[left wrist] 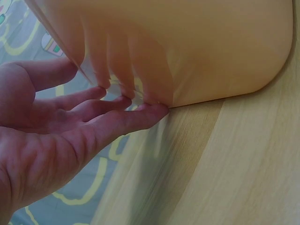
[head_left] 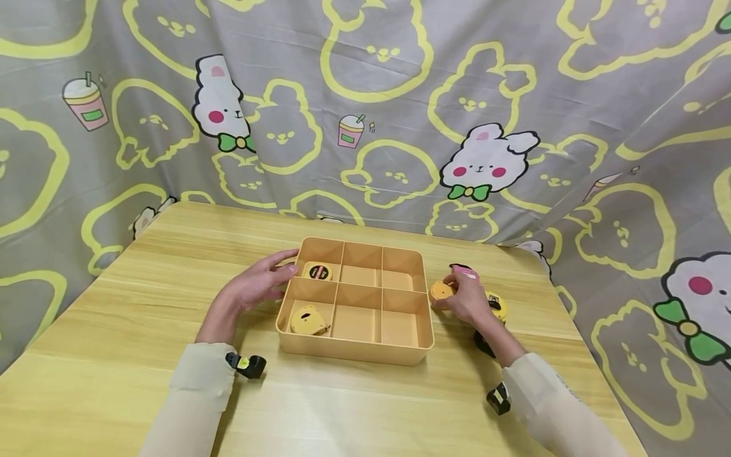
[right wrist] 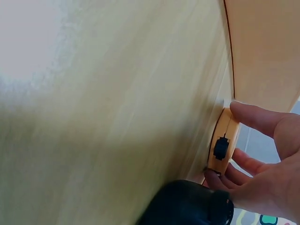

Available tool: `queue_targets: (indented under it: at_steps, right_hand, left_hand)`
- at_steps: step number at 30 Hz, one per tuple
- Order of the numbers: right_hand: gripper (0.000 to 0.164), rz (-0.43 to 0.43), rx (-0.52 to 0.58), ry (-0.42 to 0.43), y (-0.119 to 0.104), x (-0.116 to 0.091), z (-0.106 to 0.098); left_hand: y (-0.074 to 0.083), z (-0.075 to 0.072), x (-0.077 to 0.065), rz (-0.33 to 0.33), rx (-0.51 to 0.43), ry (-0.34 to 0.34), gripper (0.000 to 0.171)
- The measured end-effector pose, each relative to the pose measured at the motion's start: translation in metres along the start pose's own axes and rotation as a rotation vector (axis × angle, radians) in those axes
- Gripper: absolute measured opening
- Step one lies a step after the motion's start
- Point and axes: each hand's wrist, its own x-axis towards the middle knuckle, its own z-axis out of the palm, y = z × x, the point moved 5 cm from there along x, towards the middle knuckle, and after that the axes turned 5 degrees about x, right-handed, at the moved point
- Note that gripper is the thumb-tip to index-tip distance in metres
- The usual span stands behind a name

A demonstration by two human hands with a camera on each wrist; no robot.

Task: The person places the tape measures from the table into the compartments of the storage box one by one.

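Observation:
An orange divided box (head_left: 354,349) with several compartments sits on the wooden table. My left hand (head_left: 259,279) is at its left side; in the left wrist view, the fingertips (left wrist: 152,112) touch the outer wall. Beyond the box's right wall, my right hand (head_left: 469,298) pinches a round orange tape measure (head_left: 440,291) between thumb and fingers. The right wrist view shows a black slider on this tape measure's (right wrist: 216,157) edge, close to the tabletop. A yellow tape measure with a black label (head_left: 317,272) lies in the back left compartment, and another yellow tape measure (head_left: 307,322) in the front left one.
Behind and beside my right hand are a pink and black item (head_left: 465,271), a yellow tape measure (head_left: 497,306) and a black item (head_left: 484,343), partly covered by the arm. A patterned grey curtain (head_left: 388,178) hangs along the table's far edge.

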Motion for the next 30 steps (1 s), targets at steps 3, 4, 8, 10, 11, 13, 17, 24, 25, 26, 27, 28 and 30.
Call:
queue_targets:
  at_steps: [3,4,8,10,11,13,17,24,25,26,27,28,30]
  right_hand:
    - [0.062,0.019,0.019,-0.008,0.002,0.0,0.002]
    - [0.063,0.024,0.023,-0.013,0.003,0.0,0.002]
    - [0.065,0.053,0.045,-0.027,0.005,0.0,0.003]
    - [0.065,0.058,0.048,-0.028,0.005,0.0,0.003]
    - [0.065,0.062,0.051,-0.026,0.005,0.0,0.003]
    - [0.065,0.061,0.048,-0.022,0.004,0.0,0.002]
    - [0.064,0.052,0.041,-0.01,0.004,0.0,0.002]
    - [0.066,0.038,0.027,0.006,0.001,-0.003,-0.003]
    - [0.066,0.035,0.032,0.009,0.0,-0.003,-0.004]
    - [0.066,0.031,0.037,0.015,-0.001,-0.004,-0.006]
    - [0.066,0.03,0.047,0.017,-0.002,-0.004,-0.008]
    - [0.066,0.029,0.055,0.021,-0.003,-0.005,-0.009]
    - [0.065,0.026,0.069,0.023,-0.006,-0.005,-0.012]
  left_hand:
    - [0.001,0.001,0.0,0.005,-0.009,-0.006,0.064]
    - [0.001,0.002,0.0,0.009,-0.008,-0.009,0.064]
    - [0.001,0.002,0.0,0.001,-0.013,-0.004,0.064]
    - [0.001,0.001,-0.001,0.003,-0.007,-0.003,0.064]
    - [0.001,0.001,-0.001,-0.001,-0.01,0.0,0.064]
    - [0.001,0.001,-0.001,0.002,-0.004,-0.001,0.065]
    - [0.001,0.001,-0.001,0.003,-0.005,-0.001,0.066]
    - [0.002,0.002,-0.001,0.011,-0.002,-0.009,0.065]
    - [0.002,0.002,-0.001,0.01,-0.002,-0.008,0.065]
    - [0.003,0.002,-0.001,0.011,-0.003,-0.006,0.064]
    - [0.002,0.002,-0.001,0.012,-0.005,-0.005,0.064]
    - [0.002,0.001,-0.001,0.014,-0.004,-0.005,0.064]
    - [0.002,0.001,-0.002,0.013,-0.006,-0.006,0.064]
